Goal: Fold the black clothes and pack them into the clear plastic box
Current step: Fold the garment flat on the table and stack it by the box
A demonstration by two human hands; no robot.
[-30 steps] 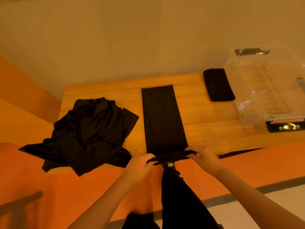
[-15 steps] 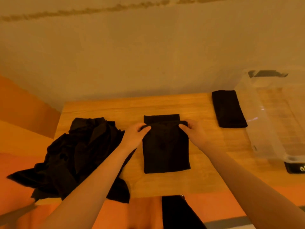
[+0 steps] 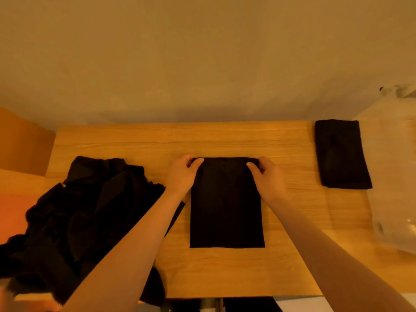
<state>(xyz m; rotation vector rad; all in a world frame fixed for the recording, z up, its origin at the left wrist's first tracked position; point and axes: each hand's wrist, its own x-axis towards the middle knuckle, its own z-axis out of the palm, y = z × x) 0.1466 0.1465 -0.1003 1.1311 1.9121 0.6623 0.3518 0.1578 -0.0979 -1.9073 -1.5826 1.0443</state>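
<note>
Wooden table (image 3: 225, 140) against a plain wall, warm dim light. Folded black garment (image 3: 227, 206) lies flat at table centre, a neat rectangle; loose pile of black clothes (image 3: 85, 212) at 9 o'clock of it, a finished folded piece (image 3: 341, 154) at 2 o'clock, clear plastic box (image 3: 396, 176) at 3 o'clock, at the table's right end. Fabric looks light, soft and limp, likely to slump if lifted by one edge; best taken by both far corners or scooped under flat. Left hand (image 3: 182, 174) pinches the far-left corner, fingers curled, thumb on top. Right hand (image 3: 269, 176) pinches the far-right corner likewise. Neither hand holds anything else.
</note>
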